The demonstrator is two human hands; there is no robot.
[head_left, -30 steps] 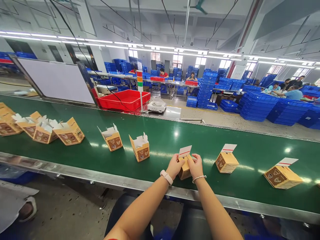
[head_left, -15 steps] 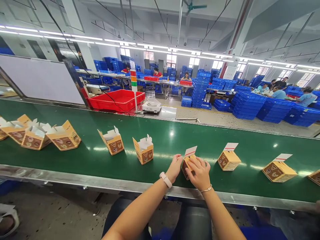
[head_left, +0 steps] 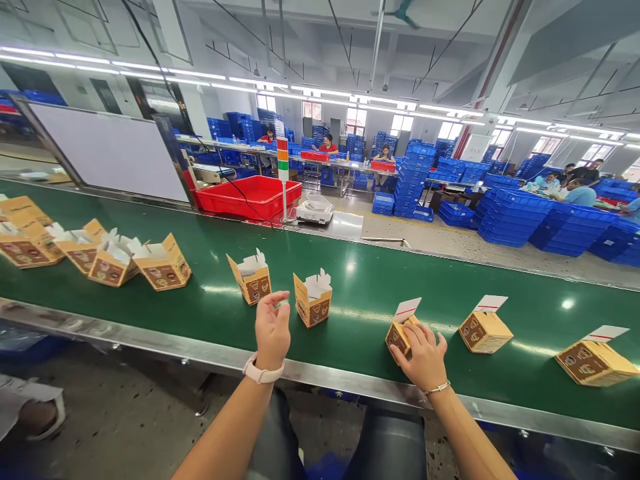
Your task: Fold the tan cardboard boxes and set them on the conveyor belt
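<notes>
My right hand (head_left: 423,355) rests on a small brown and yellow carton (head_left: 397,339), its fingers over the top and thumb along the near side. A white flap with a red line stands up at that carton's back. My left hand (head_left: 273,331) is raised over the belt with fingers curved and apart, holding nothing. Just beyond it stands an open-topped carton (head_left: 253,283). To its right is another carton with raised flaps (head_left: 314,309). On the right sit two closed cartons, a nearer one (head_left: 484,331) and a farther one (head_left: 595,363), each with its white flap up.
The green conveyor belt (head_left: 360,273) runs across, edged by a metal rail (head_left: 330,377). More open cartons (head_left: 163,267) crowd its left end. Behind stand a red bin (head_left: 245,200), a scale (head_left: 315,210) and a signal light (head_left: 283,160). Blue crates and seated people are farther back.
My left hand has left the carton and moved left towards the open cartons. My right hand stays on its carton. The view has turned left, so the cartons appear farther right.
</notes>
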